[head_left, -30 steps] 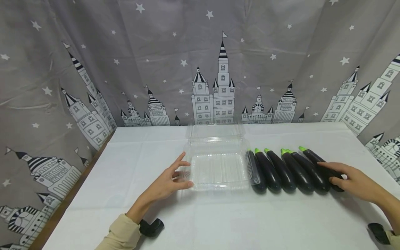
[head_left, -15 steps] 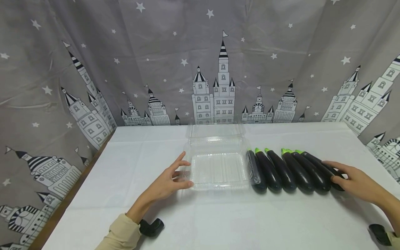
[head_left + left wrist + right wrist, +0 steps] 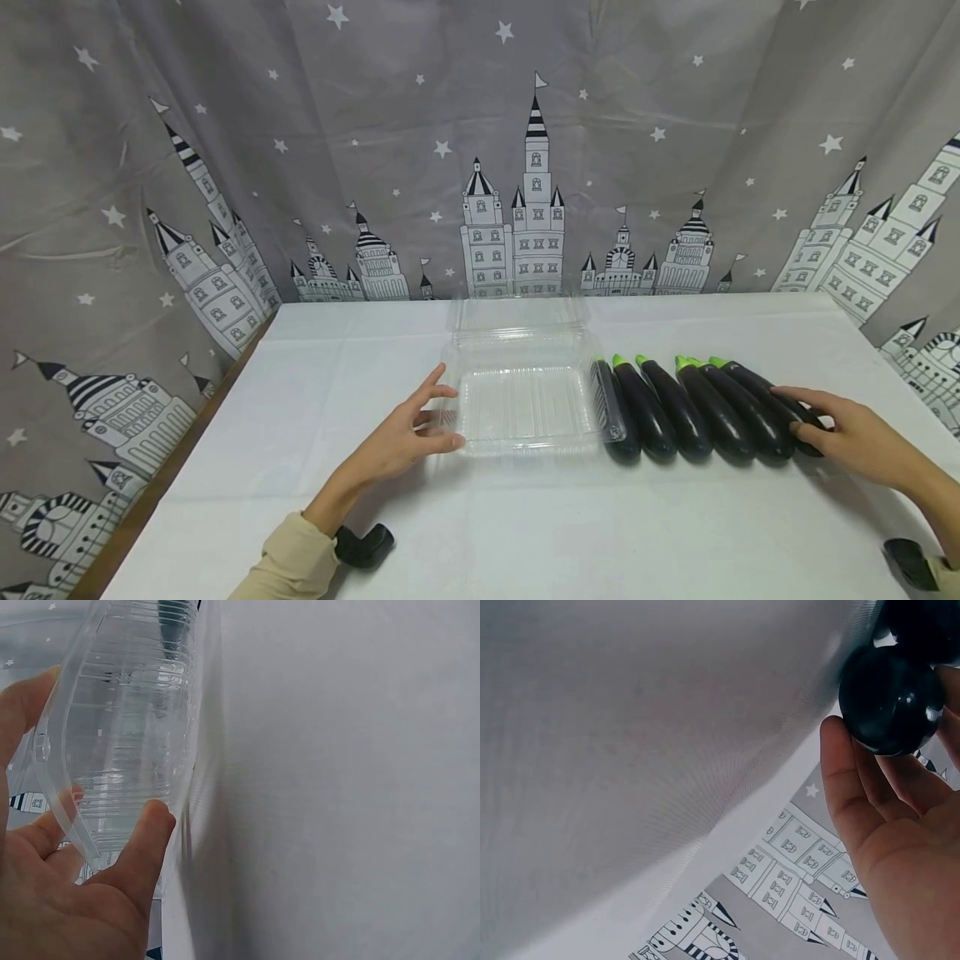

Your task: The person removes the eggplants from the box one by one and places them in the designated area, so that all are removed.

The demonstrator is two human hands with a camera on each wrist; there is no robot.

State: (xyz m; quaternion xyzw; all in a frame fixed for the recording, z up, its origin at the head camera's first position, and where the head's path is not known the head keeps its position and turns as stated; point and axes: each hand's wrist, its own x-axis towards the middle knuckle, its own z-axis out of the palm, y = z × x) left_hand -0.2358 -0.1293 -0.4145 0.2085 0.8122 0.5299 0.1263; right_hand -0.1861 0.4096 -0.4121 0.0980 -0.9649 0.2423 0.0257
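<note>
A clear plastic container (image 3: 536, 440) stands with its lid (image 3: 517, 315) folded back at the middle of the table. My left hand (image 3: 397, 442) holds its left side; the left wrist view shows the thumb (image 3: 154, 832) against the ridged wall and another finger up at the rim. Right of the container lie several dark eggplants (image 3: 678, 417) with green stems, side by side. My right hand (image 3: 847, 433) grips the rightmost eggplant (image 3: 753, 386) near its thick end. That rounded end (image 3: 892, 701) shows between thumb and fingers in the right wrist view.
White cloth covers the table (image 3: 525, 533). A grey curtain (image 3: 360, 125) printed with castles and stars hangs behind and at both sides. The leftmost eggplant (image 3: 622, 446) lies right against the container's right wall, partly seen through the plastic.
The rightmost eggplant's stem end has swung slightly left, closer to its neighbours, with my right hand still on it. My left hand and the container look unmoved.
</note>
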